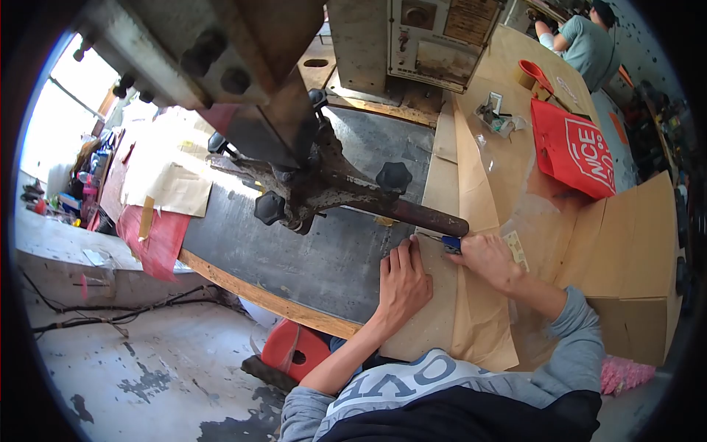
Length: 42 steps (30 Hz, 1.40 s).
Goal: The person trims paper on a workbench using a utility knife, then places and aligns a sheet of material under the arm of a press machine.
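My right hand (492, 259) is closed around a small blue-handled tool (451, 242), whose thin dark tip points left; its exact kind does not show. My left hand (406, 278) lies with fingers stretched out at the right edge of the dark grey press bed (294, 254), close to the tool's tip. Under and between the hands is a tan board (431, 313) with brown paper (475, 324) beside it. Just above both hands is the end of a dark metal bar (434, 218) from the press.
The press head (199, 59) and its black knobs (394, 177) hang over the bed. An open cardboard box (626, 250), a red bag (573, 151) and a tape dispenser (535, 76) are on the right. A person (587, 48) sits at the back right. A red stool (296, 352) is below.
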Available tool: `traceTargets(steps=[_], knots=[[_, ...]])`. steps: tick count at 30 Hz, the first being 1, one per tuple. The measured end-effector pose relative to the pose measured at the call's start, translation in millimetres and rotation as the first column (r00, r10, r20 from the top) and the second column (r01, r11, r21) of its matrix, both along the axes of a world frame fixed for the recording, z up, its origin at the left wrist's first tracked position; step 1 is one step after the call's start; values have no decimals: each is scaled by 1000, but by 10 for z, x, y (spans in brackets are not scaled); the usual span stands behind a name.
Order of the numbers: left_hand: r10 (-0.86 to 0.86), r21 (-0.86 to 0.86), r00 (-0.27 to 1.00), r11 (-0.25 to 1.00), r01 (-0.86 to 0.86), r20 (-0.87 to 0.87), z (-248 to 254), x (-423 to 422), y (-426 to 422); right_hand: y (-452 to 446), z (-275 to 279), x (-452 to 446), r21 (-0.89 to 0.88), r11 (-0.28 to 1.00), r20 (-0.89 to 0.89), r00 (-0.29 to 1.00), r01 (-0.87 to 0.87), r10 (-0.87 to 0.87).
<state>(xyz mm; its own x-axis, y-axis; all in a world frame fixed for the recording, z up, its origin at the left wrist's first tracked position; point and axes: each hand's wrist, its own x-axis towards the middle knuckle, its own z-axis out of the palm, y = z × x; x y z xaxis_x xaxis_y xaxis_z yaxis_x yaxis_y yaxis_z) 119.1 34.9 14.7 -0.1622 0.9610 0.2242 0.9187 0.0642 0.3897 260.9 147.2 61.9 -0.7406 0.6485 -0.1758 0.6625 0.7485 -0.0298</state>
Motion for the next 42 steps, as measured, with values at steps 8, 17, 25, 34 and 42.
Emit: traceTargets(steps=[8, 17, 25, 34, 42], knots=[[26, 15, 998, 1000, -26, -59, -3, -51, -13, -31, 293, -47, 73, 997, 199, 980, -31, 15], [17, 30, 1000, 999, -17, 18, 5, -59, -37, -6, 342, 85, 97, 990, 239, 968, -104, 78], [32, 45, 998, 998, -34, 63, -7, -62, -61, 14, 380, 102, 89, 994, 277, 960, -61, 34], [46, 88, 994, 995, -55, 99, -26, -65, -86, 17, 365, 149, 79, 994, 263, 964, -71, 48], [6, 90, 999, 996, -9, 32, -24, -38, -27, -87, 583, 57, 57, 998, 129, 991, 32, -39]])
